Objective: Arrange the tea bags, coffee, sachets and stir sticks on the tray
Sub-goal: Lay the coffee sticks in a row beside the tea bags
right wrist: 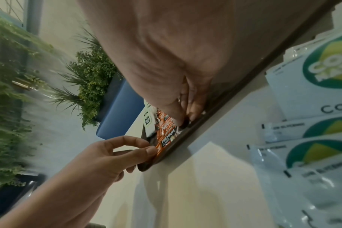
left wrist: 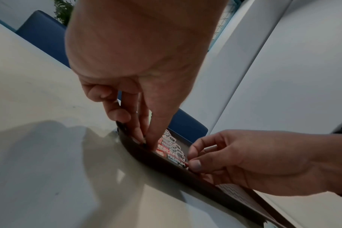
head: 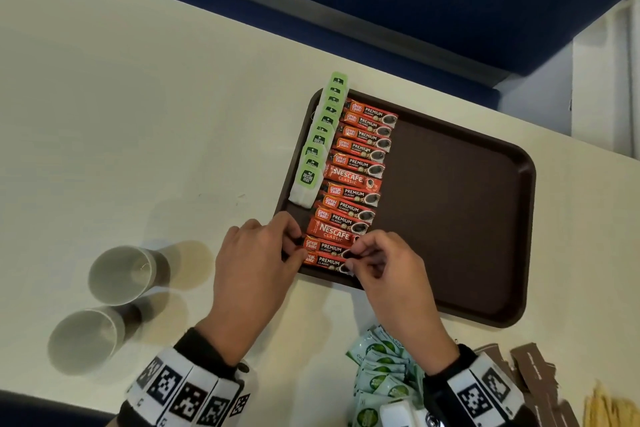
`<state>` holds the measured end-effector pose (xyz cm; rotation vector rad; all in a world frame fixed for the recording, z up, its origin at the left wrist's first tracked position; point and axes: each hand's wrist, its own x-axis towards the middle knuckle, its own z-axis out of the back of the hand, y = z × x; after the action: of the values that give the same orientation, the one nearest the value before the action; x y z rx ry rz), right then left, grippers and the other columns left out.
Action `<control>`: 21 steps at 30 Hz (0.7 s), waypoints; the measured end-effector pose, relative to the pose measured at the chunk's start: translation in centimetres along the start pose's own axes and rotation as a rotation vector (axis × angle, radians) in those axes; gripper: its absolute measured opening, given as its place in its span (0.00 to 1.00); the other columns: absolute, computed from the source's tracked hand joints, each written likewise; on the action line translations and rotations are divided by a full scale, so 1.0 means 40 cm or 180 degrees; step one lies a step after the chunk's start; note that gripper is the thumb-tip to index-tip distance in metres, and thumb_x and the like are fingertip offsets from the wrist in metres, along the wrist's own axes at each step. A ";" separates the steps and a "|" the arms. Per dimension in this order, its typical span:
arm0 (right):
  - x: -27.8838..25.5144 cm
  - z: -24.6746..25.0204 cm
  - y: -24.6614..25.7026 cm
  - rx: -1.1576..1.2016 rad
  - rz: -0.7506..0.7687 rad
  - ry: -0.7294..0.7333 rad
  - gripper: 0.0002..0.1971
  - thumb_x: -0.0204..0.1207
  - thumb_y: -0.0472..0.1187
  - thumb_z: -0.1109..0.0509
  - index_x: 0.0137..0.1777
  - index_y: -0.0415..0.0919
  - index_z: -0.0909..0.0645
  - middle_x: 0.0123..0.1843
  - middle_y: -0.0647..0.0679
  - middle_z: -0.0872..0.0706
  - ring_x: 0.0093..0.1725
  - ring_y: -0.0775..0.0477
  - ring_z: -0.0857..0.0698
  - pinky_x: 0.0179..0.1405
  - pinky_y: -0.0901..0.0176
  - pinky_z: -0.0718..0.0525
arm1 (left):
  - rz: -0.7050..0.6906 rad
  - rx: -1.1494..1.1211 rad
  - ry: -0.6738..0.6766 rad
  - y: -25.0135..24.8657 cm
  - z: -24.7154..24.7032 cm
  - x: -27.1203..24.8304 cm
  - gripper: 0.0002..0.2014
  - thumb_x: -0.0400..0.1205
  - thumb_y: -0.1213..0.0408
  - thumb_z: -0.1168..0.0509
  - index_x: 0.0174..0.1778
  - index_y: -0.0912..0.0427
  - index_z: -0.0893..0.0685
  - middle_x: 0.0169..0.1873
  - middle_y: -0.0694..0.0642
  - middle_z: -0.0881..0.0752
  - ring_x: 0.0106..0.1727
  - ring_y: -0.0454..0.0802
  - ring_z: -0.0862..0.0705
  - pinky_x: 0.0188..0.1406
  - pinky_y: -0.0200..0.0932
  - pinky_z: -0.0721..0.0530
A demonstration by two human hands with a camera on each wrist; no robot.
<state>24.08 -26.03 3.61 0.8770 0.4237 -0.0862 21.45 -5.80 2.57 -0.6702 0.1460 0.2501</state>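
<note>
Head view, far left: two paper cups side by side on the white table, well apart from the tray; neither wrist view shows them. Left hand sits at the tray's near-left corner, fingers curled, thumb and fingertips pinching the left ends of the nearest coffee sachets. The left wrist view shows those fingertips pressed down inside the rim, which the head view hides under the knuckles.

Brown tray: a row of green-tagged tea bags runs along its left edge, overlapping, about ten tags countable, the farthest sticking past the rim. Just right of them is a column of red coffee sachets, touching edge to edge: thirteen counted, eleven Great Taste and two Nescafe. The right half of the tray floor is bare.

Right hand is at the right ends of the same two nearest sachets, fingers curled, thumb and forefinger clamped on them. The right wrist view shows the fingertips against the near rim.

Off the tray, near right: a heap of green-and-white sweetener sachets, count unclear, their logo readable only in the right wrist view. Further right are brown sachets, then yellowish stir sticks at the frame edge, uncountable.
</note>
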 end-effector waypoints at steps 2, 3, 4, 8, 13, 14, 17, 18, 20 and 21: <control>0.000 -0.003 -0.003 -0.0067 0.0017 -0.0036 0.13 0.76 0.31 0.16 0.47 0.48 0.14 0.49 0.55 0.15 0.46 0.58 0.14 0.42 0.73 0.18 | 0.0012 0.0114 0.0011 0.001 0.000 0.002 0.15 0.78 0.54 0.16 0.53 0.46 0.16 0.35 0.39 0.10 0.41 0.45 0.21 0.48 0.47 0.29; 0.000 -0.004 -0.004 -0.0104 0.0026 -0.0043 0.13 0.76 0.31 0.15 0.47 0.48 0.15 0.49 0.55 0.15 0.46 0.58 0.14 0.41 0.73 0.18 | 0.0009 0.0163 0.0023 0.001 0.000 0.003 0.16 0.78 0.54 0.16 0.53 0.47 0.16 0.35 0.39 0.10 0.41 0.45 0.20 0.48 0.47 0.28; 0.000 -0.005 -0.004 -0.0133 0.0028 -0.0050 0.13 0.76 0.32 0.15 0.48 0.49 0.15 0.49 0.55 0.15 0.46 0.58 0.14 0.41 0.72 0.17 | 0.0001 0.0210 0.0040 0.000 0.001 0.004 0.17 0.78 0.54 0.16 0.54 0.47 0.16 0.35 0.39 0.10 0.41 0.45 0.20 0.48 0.47 0.28; -0.001 -0.006 -0.007 -0.0144 0.0016 -0.0049 0.15 0.76 0.31 0.16 0.49 0.50 0.17 0.48 0.55 0.15 0.44 0.58 0.15 0.41 0.71 0.17 | -0.0032 0.0313 0.0077 -0.001 0.001 0.009 0.16 0.77 0.53 0.15 0.52 0.47 0.15 0.34 0.39 0.11 0.41 0.44 0.22 0.48 0.47 0.28; -0.005 -0.006 -0.013 -0.0098 0.0000 -0.0035 0.14 0.77 0.31 0.16 0.50 0.50 0.17 0.48 0.54 0.15 0.43 0.60 0.16 0.41 0.71 0.17 | -0.0002 0.0319 0.0128 0.001 0.004 0.010 0.16 0.76 0.52 0.14 0.51 0.46 0.15 0.35 0.38 0.11 0.40 0.44 0.21 0.47 0.47 0.29; -0.006 -0.004 -0.013 -0.0076 -0.0008 -0.0031 0.14 0.77 0.31 0.16 0.50 0.49 0.16 0.48 0.54 0.15 0.43 0.60 0.16 0.41 0.72 0.17 | -0.0007 0.0314 0.0126 0.001 0.004 0.010 0.16 0.75 0.51 0.14 0.50 0.46 0.15 0.35 0.38 0.11 0.40 0.43 0.21 0.47 0.47 0.29; -0.010 -0.001 -0.015 -0.0016 -0.0032 -0.0036 0.14 0.77 0.31 0.16 0.50 0.49 0.16 0.48 0.53 0.14 0.43 0.60 0.16 0.41 0.72 0.18 | -0.0012 0.0282 0.0140 0.002 0.006 0.010 0.16 0.75 0.51 0.14 0.50 0.46 0.14 0.35 0.38 0.11 0.40 0.43 0.22 0.48 0.47 0.30; -0.011 0.001 -0.016 0.0013 -0.0035 -0.0051 0.15 0.77 0.31 0.16 0.50 0.49 0.16 0.48 0.53 0.14 0.42 0.59 0.16 0.41 0.72 0.18 | -0.0014 0.0271 0.0140 0.003 0.008 0.011 0.17 0.75 0.51 0.14 0.49 0.46 0.15 0.35 0.39 0.11 0.40 0.44 0.21 0.48 0.47 0.30; -0.017 0.011 -0.017 0.0052 -0.0006 -0.0088 0.14 0.77 0.31 0.16 0.49 0.49 0.16 0.47 0.54 0.14 0.43 0.59 0.15 0.41 0.72 0.18 | 0.0001 0.0237 0.0107 -0.001 0.017 0.012 0.15 0.76 0.49 0.16 0.49 0.47 0.15 0.36 0.40 0.14 0.40 0.46 0.19 0.48 0.48 0.28; -0.024 0.020 -0.016 0.0059 0.0018 -0.0114 0.13 0.78 0.32 0.17 0.50 0.50 0.16 0.47 0.55 0.13 0.45 0.59 0.15 0.42 0.72 0.17 | -0.0012 0.0204 0.0067 -0.006 0.023 0.013 0.14 0.78 0.49 0.18 0.50 0.48 0.15 0.38 0.41 0.15 0.40 0.46 0.18 0.48 0.48 0.28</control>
<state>23.32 -27.15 3.96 0.8936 0.3874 -0.1006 22.06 -5.30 3.32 -0.6096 0.1721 0.2340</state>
